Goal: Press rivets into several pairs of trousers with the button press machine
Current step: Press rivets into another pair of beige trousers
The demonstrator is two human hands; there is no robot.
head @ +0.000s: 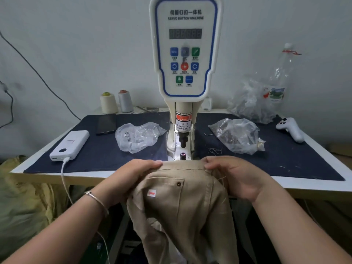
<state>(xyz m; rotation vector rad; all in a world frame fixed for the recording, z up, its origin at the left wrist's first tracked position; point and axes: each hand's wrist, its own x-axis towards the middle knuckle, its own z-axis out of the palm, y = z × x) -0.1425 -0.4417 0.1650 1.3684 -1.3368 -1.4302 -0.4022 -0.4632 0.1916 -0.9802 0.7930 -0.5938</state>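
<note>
We find one pair of beige trousers (182, 204) under work, of sturdy twill with visible seam stitching; a dark metal rivet (179, 184) is seated at the corner of a pocket, and a small white tag with red print (152, 193) sits on the pocket face. The waistband edge runs between the two grips, and the rest of the garment hangs below them, off the front edge of the table (312, 184). The rivet lies just below and between the grips. The button press machine (184, 54) stands directly beyond the held edge, its lower die (182, 154) just past the fabric, apart from it. The left hand (131, 178) grips the waistband, fingers curled over the top edge. The right hand (234, 178) holds the opposite side likewise, fingertips folded onto the cloth. Both forearms reach forward, converging; we note a bracelet (97, 201) on the left wrist.
</note>
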